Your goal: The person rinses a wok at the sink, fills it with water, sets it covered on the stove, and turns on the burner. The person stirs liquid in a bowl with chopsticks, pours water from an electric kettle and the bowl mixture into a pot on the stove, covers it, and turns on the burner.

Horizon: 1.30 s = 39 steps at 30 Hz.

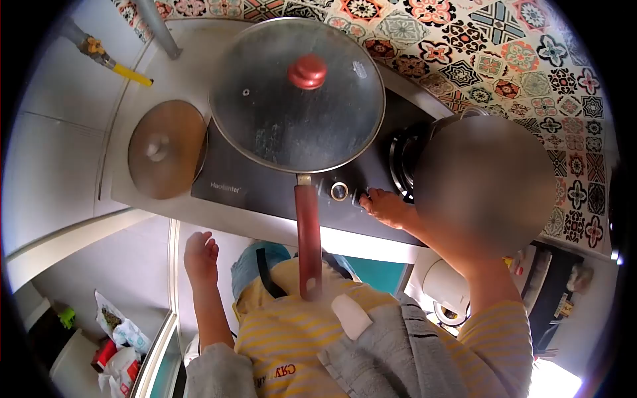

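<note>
My right hand is at the front of a black gas stove, its fingers closed on the right control knob. Left of it, the other knob with a bright ring is untouched. A frying pan with a red-brown handle stands on the left burner, its handle pointing toward my body. A glass lid with a red knob covers the pan, so its contents are hard to see. My left hand hangs in front of the counter edge, fingers loosely bent and apart, holding nothing.
Left of the stove lies a smaller round lid. A large round thing, too blurred to name, covers the right burner area. A yellow gas hose and a grey pipe are at the back left. Patterned tiles line the wall.
</note>
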Motion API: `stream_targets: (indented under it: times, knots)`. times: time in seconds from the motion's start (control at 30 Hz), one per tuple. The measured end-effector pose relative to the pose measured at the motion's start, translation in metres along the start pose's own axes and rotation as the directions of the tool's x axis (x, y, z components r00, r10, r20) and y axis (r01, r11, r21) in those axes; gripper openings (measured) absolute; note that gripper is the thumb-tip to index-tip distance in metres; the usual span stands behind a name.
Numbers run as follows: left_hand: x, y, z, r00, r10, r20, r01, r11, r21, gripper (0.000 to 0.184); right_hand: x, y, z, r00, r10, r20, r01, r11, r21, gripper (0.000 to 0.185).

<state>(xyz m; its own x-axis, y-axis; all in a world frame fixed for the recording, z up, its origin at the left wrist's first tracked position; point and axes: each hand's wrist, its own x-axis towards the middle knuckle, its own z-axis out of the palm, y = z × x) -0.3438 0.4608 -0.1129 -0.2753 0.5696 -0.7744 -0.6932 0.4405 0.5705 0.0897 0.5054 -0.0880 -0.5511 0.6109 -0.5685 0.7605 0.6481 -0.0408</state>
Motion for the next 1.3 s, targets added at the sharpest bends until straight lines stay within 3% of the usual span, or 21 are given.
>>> stream_targets:
  times: [0.2, 0.27, 0.5, 0.6, 1.0, 1.1, 1.13, 1.17, 1.3]
  knots:
    - [0.003, 0.002, 0.003, 1.000, -0.005, -0.019, 0.007, 0.998, 0.069, 0.018, 0.002, 0.002, 0.004, 0.998, -0.062, -0.031, 0.057, 0.988, -0.144, 0.031]
    - [0.006, 0.004, 0.005, 0.999, -0.015, -0.038, 0.017, 0.998, 0.063, 0.018, 0.002, 0.003, 0.006, 0.998, -0.052, -0.042, 0.047, 0.993, -0.110, 0.031]
    - [0.022, 0.010, 0.002, 0.995, 0.019, 0.101, -0.041, 0.975, 0.221, 0.023, 0.001, -0.003, 0.002, 0.999, -0.015, -0.038, 0.011, 0.994, -0.106, 0.028]
    - [0.027, 0.013, 0.008, 0.999, -0.018, 0.049, 0.015, 0.998, 0.054, 0.016, 0.002, -0.002, 0.001, 0.999, -0.017, -0.041, 0.012, 0.993, -0.116, 0.027]
    - [0.035, 0.018, 0.013, 0.995, -0.037, 0.088, 0.033, 0.998, 0.046, 0.016, 0.002, -0.009, -0.003, 0.996, 0.082, -0.039, -0.085, 0.994, -0.069, 0.022]
    - [0.051, 0.009, -0.009, 0.965, -0.039, 0.260, 0.068, 0.993, -0.100, 0.015, 0.003, -0.008, 0.004, 0.991, 0.131, -0.018, -0.130, 0.991, 0.011, 0.021]
    - [0.049, 0.007, -0.014, 0.950, 0.016, 0.311, 0.016, 0.995, -0.101, 0.014, 0.001, -0.010, 0.005, 0.989, 0.143, -0.035, -0.143, 0.990, 0.006, 0.021]
    - [0.044, 0.011, -0.008, 0.980, -0.036, 0.196, 0.044, 0.998, -0.041, 0.014, 0.005, -0.011, 0.004, 0.985, 0.160, -0.060, -0.161, 0.987, -0.012, 0.021]
    - [0.039, 0.014, -0.007, 0.984, -0.044, 0.172, 0.048, 0.999, -0.020, 0.013, 0.004, -0.020, -0.001, 0.967, 0.254, -0.029, -0.255, 0.967, -0.015, 0.020]
